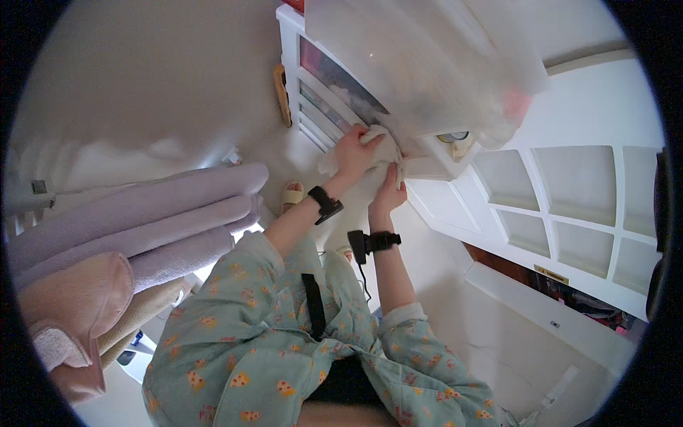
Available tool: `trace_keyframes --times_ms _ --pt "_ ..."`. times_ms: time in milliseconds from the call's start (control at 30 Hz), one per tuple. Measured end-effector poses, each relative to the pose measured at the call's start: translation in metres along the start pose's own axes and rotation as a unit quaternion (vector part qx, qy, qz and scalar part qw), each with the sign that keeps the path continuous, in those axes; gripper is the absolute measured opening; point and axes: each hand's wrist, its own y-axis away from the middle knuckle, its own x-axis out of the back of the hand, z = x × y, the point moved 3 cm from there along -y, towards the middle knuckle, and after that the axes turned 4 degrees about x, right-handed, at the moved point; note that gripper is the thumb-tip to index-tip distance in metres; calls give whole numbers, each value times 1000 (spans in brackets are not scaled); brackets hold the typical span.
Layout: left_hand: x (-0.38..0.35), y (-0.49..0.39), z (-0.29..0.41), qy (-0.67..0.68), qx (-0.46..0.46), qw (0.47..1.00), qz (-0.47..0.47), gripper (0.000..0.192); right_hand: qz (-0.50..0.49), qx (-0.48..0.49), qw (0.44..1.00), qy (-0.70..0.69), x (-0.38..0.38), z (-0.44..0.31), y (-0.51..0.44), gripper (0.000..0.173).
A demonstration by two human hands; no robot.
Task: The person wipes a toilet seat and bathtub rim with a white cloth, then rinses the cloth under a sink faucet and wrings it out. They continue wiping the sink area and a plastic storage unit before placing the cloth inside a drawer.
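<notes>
A pale, crumpled cloth [383, 149] is bunched between my two hands, in front of a white drawer unit [292, 40]. My left hand [355, 152] grips its upper left part, with thumb and fingers closed on the fabric. Below and to the right, my right hand [388, 195] pinches the cloth's lower edge. Dark straps with small devices sit on both wrists. A large translucent plastic bag or sheet [427, 69] covers the top of the drawer unit and hides much of it.
Folded lilac towels or blankets [160, 208] hang at the left, beside a pink-beige cloth [85, 299]. At the right stands a white door with glass panes [573, 184], with a dark gap along its edge. A round-topped can [452, 137] rests near the unit's right corner.
</notes>
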Motion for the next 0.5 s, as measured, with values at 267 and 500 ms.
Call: trace_keyframes --times_ms 267,500 --pt "-20 -7 -12 -96 25 994 -49 40 44 -15 994 104 -11 23 -17 40" --pt "-12 -31 -19 -103 112 985 -80 43 35 -185 976 -106 -24 44 -30 48"
